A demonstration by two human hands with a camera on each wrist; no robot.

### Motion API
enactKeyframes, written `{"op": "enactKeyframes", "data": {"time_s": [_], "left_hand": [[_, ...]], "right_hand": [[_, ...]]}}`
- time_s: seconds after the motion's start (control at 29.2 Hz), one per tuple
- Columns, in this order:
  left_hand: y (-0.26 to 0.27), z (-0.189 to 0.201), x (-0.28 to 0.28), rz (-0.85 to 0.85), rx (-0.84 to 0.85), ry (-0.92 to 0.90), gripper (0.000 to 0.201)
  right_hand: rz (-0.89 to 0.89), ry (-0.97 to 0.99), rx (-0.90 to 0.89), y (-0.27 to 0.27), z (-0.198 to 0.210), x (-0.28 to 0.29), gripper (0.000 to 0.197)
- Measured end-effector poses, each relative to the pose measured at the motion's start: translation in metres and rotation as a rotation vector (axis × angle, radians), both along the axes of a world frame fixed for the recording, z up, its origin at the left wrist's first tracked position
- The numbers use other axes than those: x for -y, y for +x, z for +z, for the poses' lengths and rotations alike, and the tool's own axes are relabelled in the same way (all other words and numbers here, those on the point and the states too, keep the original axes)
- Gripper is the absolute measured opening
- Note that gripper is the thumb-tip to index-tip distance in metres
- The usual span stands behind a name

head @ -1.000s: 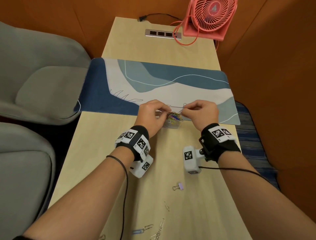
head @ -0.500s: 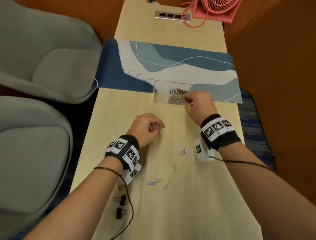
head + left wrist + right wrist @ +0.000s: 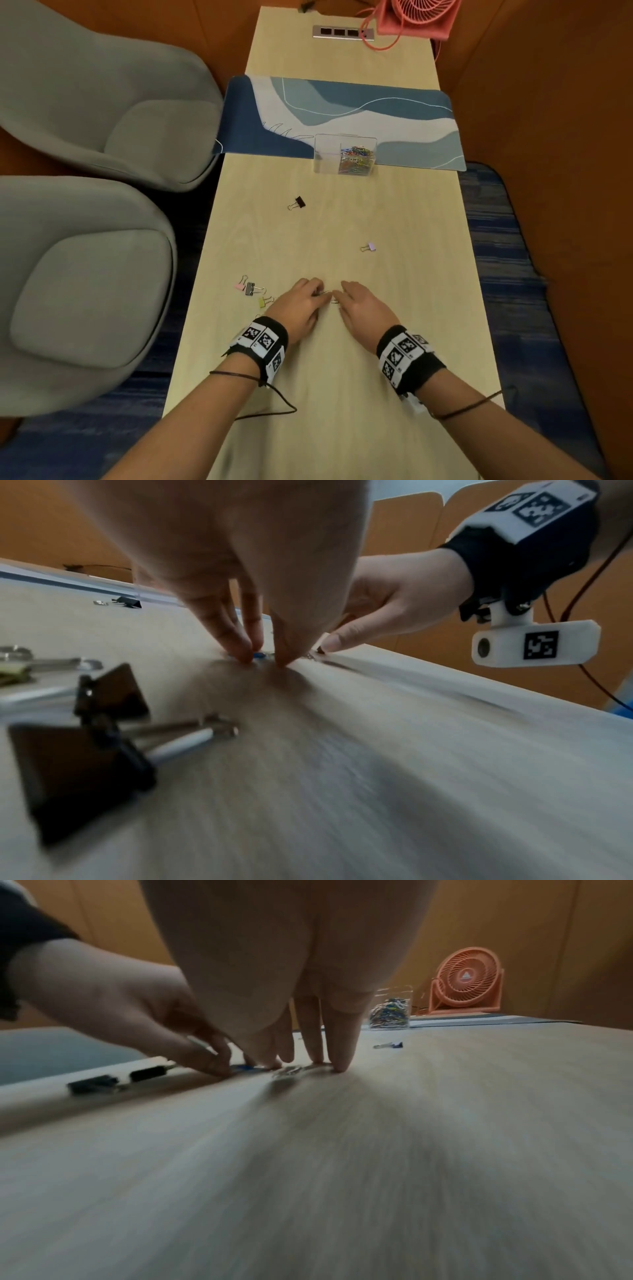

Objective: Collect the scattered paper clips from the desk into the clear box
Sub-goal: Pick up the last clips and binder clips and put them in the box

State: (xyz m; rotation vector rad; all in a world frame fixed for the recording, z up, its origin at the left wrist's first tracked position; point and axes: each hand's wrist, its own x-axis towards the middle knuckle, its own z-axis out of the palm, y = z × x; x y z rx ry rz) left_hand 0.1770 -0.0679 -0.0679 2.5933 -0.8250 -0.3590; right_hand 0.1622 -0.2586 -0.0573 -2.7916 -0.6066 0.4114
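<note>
The clear box (image 3: 327, 154) stands at the desk mat's front edge, and many coloured paper clips (image 3: 356, 158) fill its right half. Both hands are down on the near middle of the desk, well short of the box. My left hand (image 3: 320, 295) pinches a blue paper clip (image 3: 258, 656) between thumb and fingers against the wood. My right hand (image 3: 342, 294) lies beside it, its straight fingertips (image 3: 337, 1066) pressing on silver paper clips (image 3: 291, 1070). From the right wrist view, the box (image 3: 392, 1010) shows far behind the fingers.
Binder clips lie scattered on the desk: a black one (image 3: 297, 203), a purple one (image 3: 369, 247), and pink (image 3: 240, 283), grey (image 3: 253, 289) and yellow ones (image 3: 265, 301) left of my left hand. A pink fan (image 3: 416, 17) stands at the far end. Grey chairs (image 3: 102, 102) line the left side.
Both hands left the box and came back to the near middle of the desk. They now meet over the loose clips, and the left hand has taken a pinch on the blue one.
</note>
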Motion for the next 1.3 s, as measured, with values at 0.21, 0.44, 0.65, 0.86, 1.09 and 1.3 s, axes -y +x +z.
{"op": "enactKeyframes", "data": {"time_s": [0.21,0.44,0.65,0.86,1.09,1.3], "left_hand": [[-0.014,-0.010,0.001,0.150,0.065,-0.076,0.015],[-0.005,0.008,0.002,0.234,-0.082,-0.042,0.027],[-0.003,0.010,-0.008,0.148,-0.053,-0.060,0.030],[0.001,0.008,-0.026,0.120,-0.040,-0.016,0.020],[-0.001,0.010,-0.011,0.287,-0.084,-0.107,0.022],[-0.013,0.015,0.009,0.483,-0.074,-0.145,0.014]], "right_hand": [[0.106,-0.251,-0.016,-0.017,0.003,-0.012,0.036],[0.228,-0.404,-0.083,-0.002,0.034,-0.033,0.022],[0.253,-0.461,-0.092,0.010,0.041,-0.043,0.030],[0.247,-0.502,-0.099,0.013,0.036,-0.056,0.028],[0.049,-0.464,-0.101,0.037,0.038,-0.039,0.022],[-0.458,-0.020,-0.247,0.059,0.028,0.000,0.003]]}}
